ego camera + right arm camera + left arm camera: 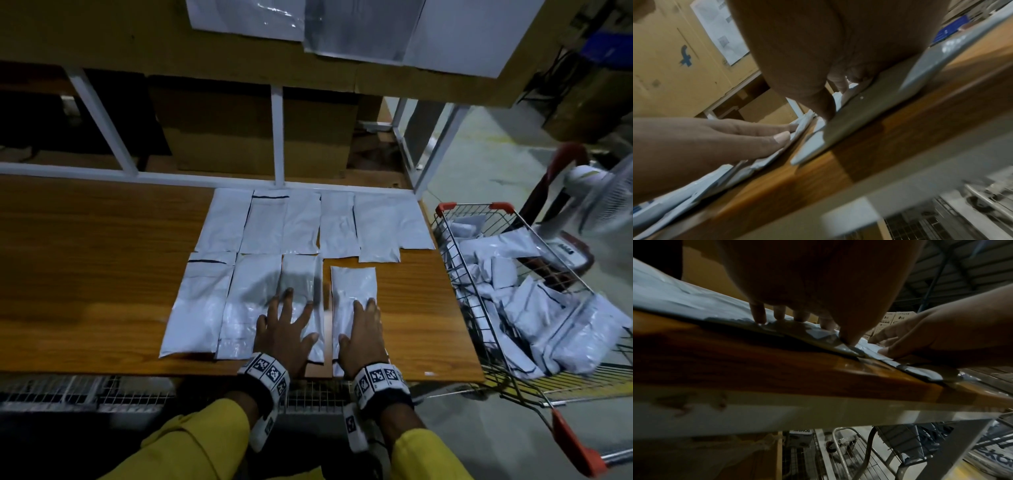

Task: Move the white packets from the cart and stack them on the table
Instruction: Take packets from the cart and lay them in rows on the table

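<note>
Both hands lay flat with fingers spread: left hand (286, 329) and right hand (361, 337) each pressed a white packet (352, 291) on the bench (85, 267); the glossy, limp, seemingly light packets looked best pinched at an edge.

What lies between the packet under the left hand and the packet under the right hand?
A narrow strip of bare wooden table, seen in the head view. The left hand and right hand each press flat on their own packet.

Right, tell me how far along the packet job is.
Done: two rows of white packets lie flat on the table, side by side, not stacked. In hand: the right hand presses the newest packet flat; the left hand rests on its neighbour. Left: many packets still fill the cart.
</note>
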